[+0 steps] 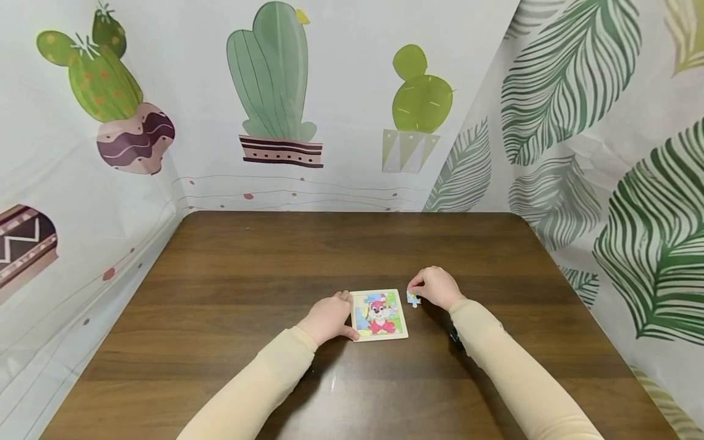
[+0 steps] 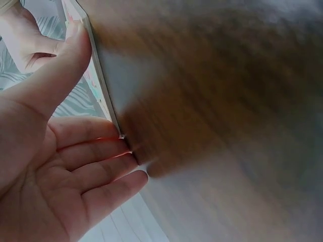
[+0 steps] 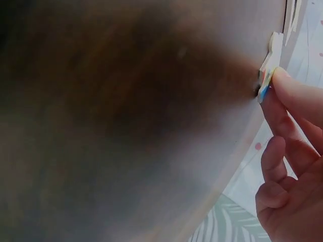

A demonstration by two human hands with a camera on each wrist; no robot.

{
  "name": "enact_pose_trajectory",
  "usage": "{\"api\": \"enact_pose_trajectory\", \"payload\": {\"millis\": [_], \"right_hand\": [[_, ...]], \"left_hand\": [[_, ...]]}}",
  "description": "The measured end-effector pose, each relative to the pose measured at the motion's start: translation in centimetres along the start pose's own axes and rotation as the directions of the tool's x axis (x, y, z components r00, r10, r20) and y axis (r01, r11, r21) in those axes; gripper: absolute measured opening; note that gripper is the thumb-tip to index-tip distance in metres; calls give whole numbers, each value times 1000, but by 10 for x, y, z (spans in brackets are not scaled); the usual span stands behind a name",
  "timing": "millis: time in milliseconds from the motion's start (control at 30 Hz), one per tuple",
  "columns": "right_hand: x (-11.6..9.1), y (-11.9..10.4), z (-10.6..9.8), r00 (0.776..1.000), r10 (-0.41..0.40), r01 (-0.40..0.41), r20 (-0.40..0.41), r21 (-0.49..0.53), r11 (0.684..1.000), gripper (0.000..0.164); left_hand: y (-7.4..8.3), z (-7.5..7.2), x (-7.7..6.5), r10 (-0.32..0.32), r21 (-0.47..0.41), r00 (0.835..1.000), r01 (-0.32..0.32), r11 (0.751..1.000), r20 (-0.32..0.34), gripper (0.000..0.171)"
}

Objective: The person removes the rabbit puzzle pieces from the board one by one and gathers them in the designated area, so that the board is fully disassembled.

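A square jigsaw puzzle [image 1: 379, 315] with a pale frame lies on the table, showing a pink cartoon animal on a blue and green background. My left hand [image 1: 329, 318] rests along its left side, thumb on the near corner and fingertips by the far one. In the left wrist view that hand [image 2: 65, 161] has its fingers nearly straight against the frame's edge [image 2: 103, 83]. Just right of the puzzle, my right hand [image 1: 437, 287] pinches a small jigsaw piece [image 1: 414, 299] between thumb and fingers. The right wrist view shows the piece [image 3: 270, 65] tilted, its lower side at the tabletop.
The brown wooden table [image 1: 264, 256] extends around the puzzle on every side. Behind it and at its sides hangs a white cloth [image 1: 352, 91] printed with cacti and leaves. Both forearms, in cream sleeves [image 1: 511, 360], reach in from the near edge.
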State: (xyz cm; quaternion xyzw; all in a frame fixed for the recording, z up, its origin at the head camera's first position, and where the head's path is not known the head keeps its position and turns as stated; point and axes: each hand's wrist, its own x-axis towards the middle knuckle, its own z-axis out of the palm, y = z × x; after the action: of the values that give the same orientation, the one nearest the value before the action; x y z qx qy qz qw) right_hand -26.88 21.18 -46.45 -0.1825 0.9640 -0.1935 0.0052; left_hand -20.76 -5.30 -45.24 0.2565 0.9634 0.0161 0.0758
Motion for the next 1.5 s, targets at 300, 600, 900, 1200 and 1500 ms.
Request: {"api": "enact_pose_trajectory", "payload": {"millis": [300, 600, 900, 1200, 1500], "right_hand": [[-1, 0, 2, 999, 41, -41, 10, 11, 999, 4], [-2, -12, 4, 999, -14, 15, -31, 21, 1000, 7], [4, -30, 7, 998, -61, 62, -16, 27, 998, 9], [8, -46, 12, 990, -141, 139, 25, 60, 988, 11], [9, -57, 18, 971, -227, 221, 72, 81, 972, 20]], "left_hand": [[1, -2, 0, -7, 4, 1000, 7, 1000, 13, 93], [0, -1, -1, -11, -5, 1000, 11, 1000, 3, 93], [0, -3, -2, -11, 4, 1000, 11, 1000, 1, 93], [1, -1, -1, -17, -12, 1000, 17, 1000, 8, 93], [1, -2, -2, -16, -19, 1000, 16, 1000, 11, 92]]}}
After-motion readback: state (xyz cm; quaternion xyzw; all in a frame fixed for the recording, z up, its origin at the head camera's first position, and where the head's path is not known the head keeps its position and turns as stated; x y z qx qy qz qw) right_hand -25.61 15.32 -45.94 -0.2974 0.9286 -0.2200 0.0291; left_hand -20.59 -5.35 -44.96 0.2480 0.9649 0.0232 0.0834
